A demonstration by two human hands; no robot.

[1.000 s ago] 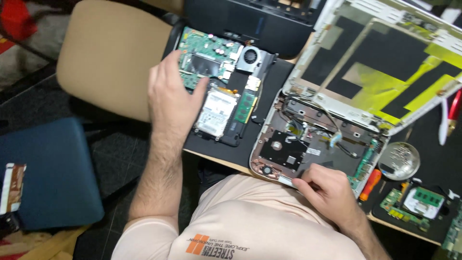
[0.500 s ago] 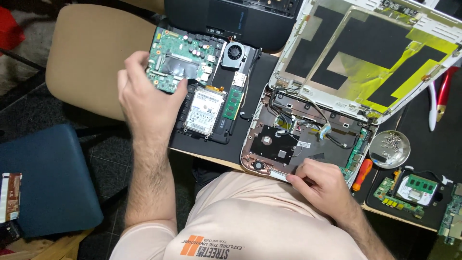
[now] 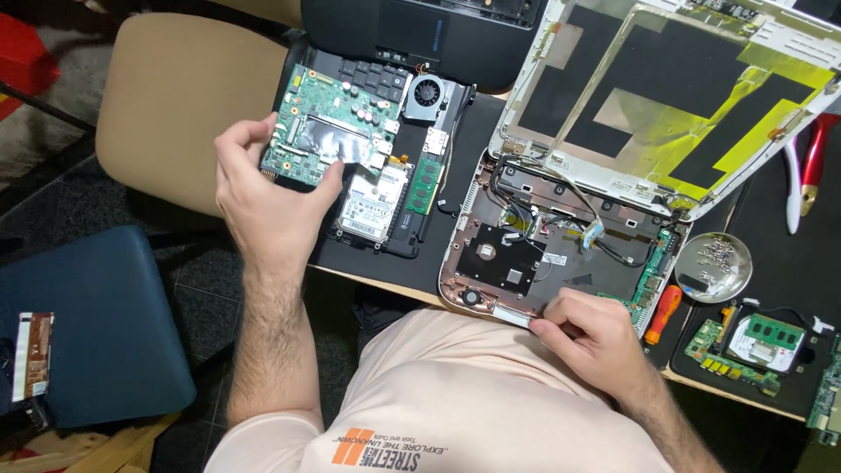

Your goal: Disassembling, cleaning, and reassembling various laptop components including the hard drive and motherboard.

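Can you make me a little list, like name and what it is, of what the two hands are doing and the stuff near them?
left hand: lifts the green circuit board by its edge
right hand: pinches the near edge of the opened laptop base
beside board: silver hard drive, small fan
behind base: stripped screen lid, tilted up
right of base: round dish of screws, orange screwdriver

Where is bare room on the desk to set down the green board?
One bare black strip runs between the green memory stick and the opened pink laptop base. Another lies right of the round metal screw dish, below the red-handled pliers. Around the left hand it is crowded.
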